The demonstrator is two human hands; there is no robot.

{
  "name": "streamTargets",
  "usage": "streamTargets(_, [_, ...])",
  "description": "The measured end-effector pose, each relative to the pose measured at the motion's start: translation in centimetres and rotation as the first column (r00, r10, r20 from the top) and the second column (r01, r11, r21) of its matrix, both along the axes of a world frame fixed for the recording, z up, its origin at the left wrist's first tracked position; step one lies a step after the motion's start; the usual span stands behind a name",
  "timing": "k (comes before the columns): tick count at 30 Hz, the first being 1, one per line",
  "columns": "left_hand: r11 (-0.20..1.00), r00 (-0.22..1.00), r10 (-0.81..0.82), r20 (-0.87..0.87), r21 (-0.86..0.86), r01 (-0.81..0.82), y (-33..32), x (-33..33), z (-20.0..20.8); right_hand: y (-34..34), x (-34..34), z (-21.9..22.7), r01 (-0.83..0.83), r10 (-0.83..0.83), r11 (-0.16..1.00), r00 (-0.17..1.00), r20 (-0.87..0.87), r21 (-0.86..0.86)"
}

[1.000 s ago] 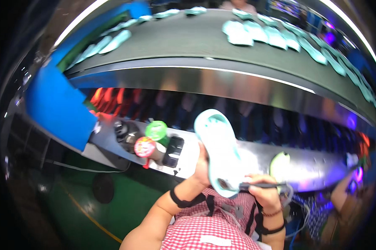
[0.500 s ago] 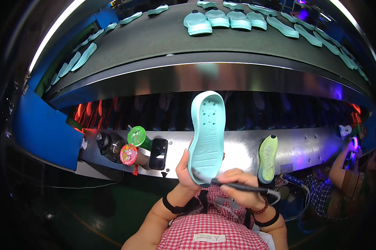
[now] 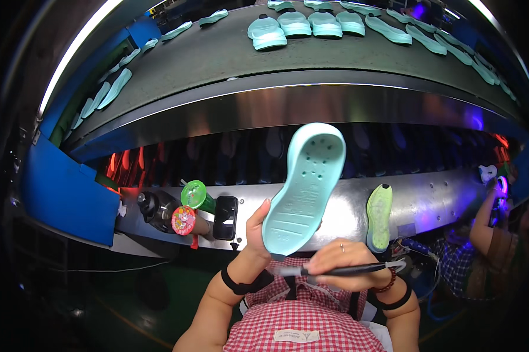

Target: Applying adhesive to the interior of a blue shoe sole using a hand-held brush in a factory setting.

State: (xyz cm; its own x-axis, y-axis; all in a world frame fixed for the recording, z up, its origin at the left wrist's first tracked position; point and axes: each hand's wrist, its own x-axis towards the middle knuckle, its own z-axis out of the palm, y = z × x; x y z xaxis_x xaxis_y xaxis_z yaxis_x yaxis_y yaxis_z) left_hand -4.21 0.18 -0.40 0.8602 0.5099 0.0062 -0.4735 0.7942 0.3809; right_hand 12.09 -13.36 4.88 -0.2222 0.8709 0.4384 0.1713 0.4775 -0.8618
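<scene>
Raised over the front of the bench is a mint-green shoe sole [image 3: 305, 190], its hollow inner face with small holes and ridges turned toward me. My left hand [image 3: 257, 226] is closed round the left side of its lower end, thumb at the edge. Closed on a black-handled brush [image 3: 349, 270] with a pale, blurred tip is my right hand [image 3: 343, 261]. A light hose runs from the handle's back end. The brush tip sits just below the sole's dark lower end, apart from it. On the bench to the right lies a yellow-green shoe sole [image 3: 380, 217].
A conveyor belt [image 3: 188, 56] carrying several mint soles [image 3: 267, 32] runs behind the metal bench [image 3: 428, 205]. Left on the bench stand a dark bottle [image 3: 157, 210], a green-lidded cup [image 3: 195, 195], a red-topped cup [image 3: 184, 220] and a phone [image 3: 225, 217]. Another person's arm [image 3: 482, 220] is at right.
The held sole has tilted, its upper end swinging right. My right hand has moved slightly down and right, bringing the brush tip off the sole's lower end.
</scene>
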Motion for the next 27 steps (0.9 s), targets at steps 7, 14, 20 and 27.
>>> streamTargets(7, [0.930,0.853,-0.296,-0.430,0.073,0.360,0.9,-0.4,1.0,-0.2,2.2,-0.1,-0.101,0.116,0.991,0.971,0.209,-0.083])
streamTargets(14, [0.874,0.735,-0.301,-0.607,0.133,0.467,0.7,-0.9,2.1,-0.5,3.2,0.4,-0.160,0.195,0.980,0.897,0.396,-0.119])
streamTargets(20, [0.874,0.725,-0.268,-0.634,0.157,0.460,1.4,-1.6,1.8,-0.8,4.8,1.4,0.014,0.049,0.994,0.821,0.569,-0.106])
streamTargets(27, [0.947,0.859,-0.279,-0.429,0.027,0.321,0.9,-0.6,0.7,-1.4,4.8,0.5,0.080,-0.048,0.942,0.993,0.103,-0.327])
